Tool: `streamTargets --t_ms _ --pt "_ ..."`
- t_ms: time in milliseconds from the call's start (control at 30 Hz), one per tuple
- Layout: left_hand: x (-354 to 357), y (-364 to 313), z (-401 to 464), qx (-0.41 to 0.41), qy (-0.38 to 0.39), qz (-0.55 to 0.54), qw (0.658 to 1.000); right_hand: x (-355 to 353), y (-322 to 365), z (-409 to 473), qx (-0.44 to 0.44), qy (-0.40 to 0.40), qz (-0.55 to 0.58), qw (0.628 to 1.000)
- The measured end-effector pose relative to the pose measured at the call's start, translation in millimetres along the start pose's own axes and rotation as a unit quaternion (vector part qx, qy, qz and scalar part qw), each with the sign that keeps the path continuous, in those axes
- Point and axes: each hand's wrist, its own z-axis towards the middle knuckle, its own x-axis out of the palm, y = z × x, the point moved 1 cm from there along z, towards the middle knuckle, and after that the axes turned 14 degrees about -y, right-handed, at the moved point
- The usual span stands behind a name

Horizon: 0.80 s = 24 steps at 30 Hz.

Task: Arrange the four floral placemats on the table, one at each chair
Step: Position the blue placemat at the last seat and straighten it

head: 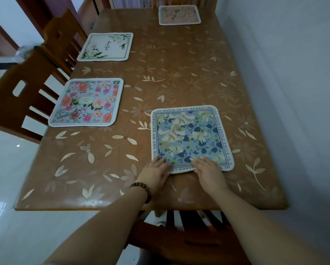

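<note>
Four floral placemats lie flat on the brown table (pixel 179 77). A blue mat with white lilies and a text border (pixel 189 134) is nearest me. My left hand (pixel 155 172) rests flat on its near left corner. My right hand (pixel 208 172) presses its near edge, fingers spread. A blue mat with pink roses (pixel 87 102) lies at the left edge by a chair. Further back on the left is a white mat with green leaves (pixel 106 46). A pink mat (pixel 179 15) sits at the far end.
Two wooden chairs (pixel 20 96) (pixel 63 39) stand along the table's left side, one chair (pixel 185 236) is right below me, and another is at the far end. A white wall (pixel 294 73) runs along the table's right side. White tiled floor lies to the left.
</note>
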Motion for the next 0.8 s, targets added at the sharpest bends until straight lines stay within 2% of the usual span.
streamTargets --t_ms 67,133,233,333,667,800 --pt "-1.8 -1.0 -4.7 -0.045 -0.038 -0.001 0.998 -0.6 -7.9 -4.2 0.01 -0.006 -0.02 1.0" --pt "-4.6 -1.2 -4.9 -0.098 -0.062 -0.009 0.993 -4.6 -18.2 -6.0 0.062 -0.034 -0.019 0.997" --pt "-5.8 -3.0 -1.2 -0.163 -0.053 -0.044 0.984 -10.4 -38.2 -2.0 0.119 -0.038 -0.02 0.992" --pt "-0.5 -7.6 0.9 -0.216 -0.041 -0.09 0.971 -11.6 -54.6 4.4 0.118 -0.01 -0.038 0.992" --pt "10.1 -32.6 -1.4 -0.23 -0.109 -0.152 0.955 -16.8 -76.6 29.8 0.092 0.004 0.022 0.996" --pt "15.5 -43.3 -16.6 -0.211 -0.11 -0.163 0.958 -25.7 -89.6 61.9 0.046 0.032 -0.02 0.998"
